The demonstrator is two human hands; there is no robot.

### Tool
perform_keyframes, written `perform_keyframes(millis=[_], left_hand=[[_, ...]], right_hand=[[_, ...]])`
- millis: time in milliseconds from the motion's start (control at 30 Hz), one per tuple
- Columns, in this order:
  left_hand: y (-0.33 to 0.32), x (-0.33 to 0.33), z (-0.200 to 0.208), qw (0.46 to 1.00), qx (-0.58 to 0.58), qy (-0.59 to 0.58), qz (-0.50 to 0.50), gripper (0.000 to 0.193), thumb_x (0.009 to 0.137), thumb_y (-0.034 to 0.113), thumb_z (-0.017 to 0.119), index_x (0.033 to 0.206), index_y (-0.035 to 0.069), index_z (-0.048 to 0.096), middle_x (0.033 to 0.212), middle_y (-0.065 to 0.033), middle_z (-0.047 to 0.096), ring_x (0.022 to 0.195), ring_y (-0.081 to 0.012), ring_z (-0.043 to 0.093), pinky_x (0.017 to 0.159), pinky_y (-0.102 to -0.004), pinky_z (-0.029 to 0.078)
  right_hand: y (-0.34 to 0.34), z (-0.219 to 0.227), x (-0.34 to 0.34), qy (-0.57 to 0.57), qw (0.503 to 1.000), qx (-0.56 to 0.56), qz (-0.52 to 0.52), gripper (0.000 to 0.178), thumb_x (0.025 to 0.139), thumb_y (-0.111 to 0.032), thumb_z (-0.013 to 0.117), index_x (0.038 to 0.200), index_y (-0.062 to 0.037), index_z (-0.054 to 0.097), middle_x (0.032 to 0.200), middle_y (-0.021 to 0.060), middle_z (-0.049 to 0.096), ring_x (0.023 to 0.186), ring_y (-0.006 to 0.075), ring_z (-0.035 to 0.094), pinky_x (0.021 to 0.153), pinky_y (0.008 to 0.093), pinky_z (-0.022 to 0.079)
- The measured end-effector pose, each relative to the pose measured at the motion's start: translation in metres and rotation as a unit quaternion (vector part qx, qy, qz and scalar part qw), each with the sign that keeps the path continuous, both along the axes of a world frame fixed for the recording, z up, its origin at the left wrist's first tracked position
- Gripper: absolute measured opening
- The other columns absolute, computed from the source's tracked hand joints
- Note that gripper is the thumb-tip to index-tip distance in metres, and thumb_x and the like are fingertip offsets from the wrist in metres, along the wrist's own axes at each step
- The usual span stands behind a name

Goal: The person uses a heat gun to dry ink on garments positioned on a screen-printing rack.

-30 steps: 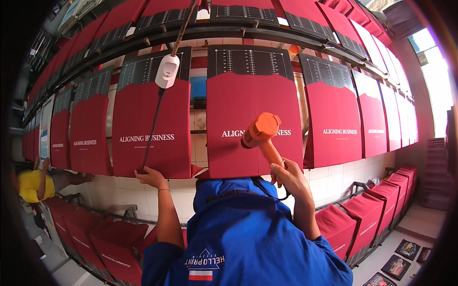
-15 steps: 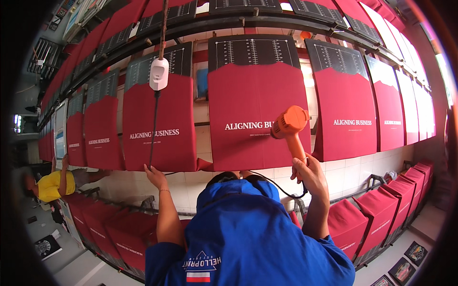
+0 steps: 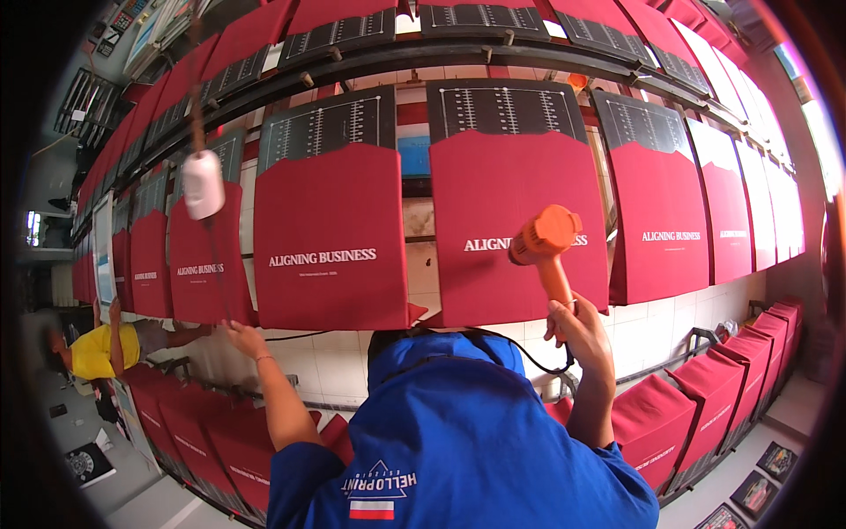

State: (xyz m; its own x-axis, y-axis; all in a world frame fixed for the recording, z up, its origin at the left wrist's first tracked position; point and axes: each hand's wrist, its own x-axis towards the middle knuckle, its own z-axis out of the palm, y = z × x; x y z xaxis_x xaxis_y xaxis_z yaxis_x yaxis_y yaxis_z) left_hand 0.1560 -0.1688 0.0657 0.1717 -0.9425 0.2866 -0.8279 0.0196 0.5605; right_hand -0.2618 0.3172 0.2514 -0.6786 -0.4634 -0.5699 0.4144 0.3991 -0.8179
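My right hand (image 3: 582,331) is closed around the handle of an orange hair dryer (image 3: 552,236). Its nozzle points left above a red T-shirt (image 3: 515,189) with white lettering, stretched on a dark board. Out to the left, my left hand (image 3: 244,339) pinches the dark power cord (image 3: 218,278). That cord runs up to a white hanging socket (image 3: 204,184), blurred by motion. A second red T-shirt (image 3: 328,207) lies on its board between my hands. From the dryer's handle a black cable (image 3: 533,360) loops toward my body.
Long rows of boards with red shirts run left and right, on a dark metal rail (image 3: 370,51). More covered boards (image 3: 652,423) stand behind me. At the far left a person in a yellow top (image 3: 104,351) holds a framed screen (image 3: 105,247).
My left hand has moved left, pulling the cord, and the hanging socket has swung left. The boards have shifted rightward in view. The dryer remains over the same shirt.
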Motion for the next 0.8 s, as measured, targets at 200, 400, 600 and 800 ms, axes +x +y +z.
perform_keyframes(millis=[200, 400, 600, 800], left_hand=[[-0.137, 0.069, 0.011, 0.994, -0.095, 0.005, 0.057, 0.048, 0.104, 0.023, 0.035, 0.139, -0.009, 0.043, 0.139, -0.0287, 0.048, 0.129, -0.0421, 0.046, 0.107, -0.0474, 0.039], [-0.228, 0.144, -0.029, 0.994, -0.007, -0.032, 0.100, 0.047, 0.103, 0.021, 0.036, 0.142, -0.006, 0.040, 0.142, -0.0325, 0.041, 0.124, -0.0462, 0.049, 0.103, -0.0506, 0.042], [-0.236, 0.110, -0.043, 0.935, 0.192, 0.089, 0.284, 0.054, 0.103, 0.026, 0.036, 0.150, 0.002, 0.024, 0.141, -0.0309, 0.031, 0.117, -0.0478, 0.054, 0.092, -0.0527, 0.052], [-0.244, 0.108, -0.038, 0.930, 0.220, 0.068, 0.286, 0.057, 0.104, 0.035, 0.034, 0.150, 0.003, 0.022, 0.137, -0.0294, 0.035, 0.115, -0.0477, 0.055, 0.090, -0.0546, 0.053]], right_hand=[[-0.129, -0.003, 0.071, -0.012, 0.998, -0.032, 0.055, 0.027, 0.096, -0.025, 0.060, 0.099, 0.0016, 0.057, 0.070, 0.0016, 0.058, 0.058, 0.0081, 0.057, 0.050, 0.0224, 0.045], [-0.230, -0.006, 0.137, -0.009, 0.999, -0.042, 0.004, 0.026, 0.096, -0.026, 0.062, 0.096, 0.0004, 0.058, 0.069, 0.0009, 0.058, 0.058, 0.0073, 0.056, 0.050, 0.0225, 0.044], [-0.269, 0.000, 0.172, 0.037, 0.998, 0.028, -0.032, 0.029, 0.095, -0.031, 0.062, 0.091, -0.0026, 0.057, 0.070, 0.0008, 0.058, 0.059, 0.0075, 0.057, 0.049, 0.0220, 0.044], [-0.279, -0.003, 0.187, 0.038, 0.996, 0.046, -0.065, 0.028, 0.096, -0.030, 0.061, 0.089, -0.0037, 0.057, 0.069, 0.0005, 0.057, 0.058, 0.0073, 0.057, 0.049, 0.0218, 0.044]])
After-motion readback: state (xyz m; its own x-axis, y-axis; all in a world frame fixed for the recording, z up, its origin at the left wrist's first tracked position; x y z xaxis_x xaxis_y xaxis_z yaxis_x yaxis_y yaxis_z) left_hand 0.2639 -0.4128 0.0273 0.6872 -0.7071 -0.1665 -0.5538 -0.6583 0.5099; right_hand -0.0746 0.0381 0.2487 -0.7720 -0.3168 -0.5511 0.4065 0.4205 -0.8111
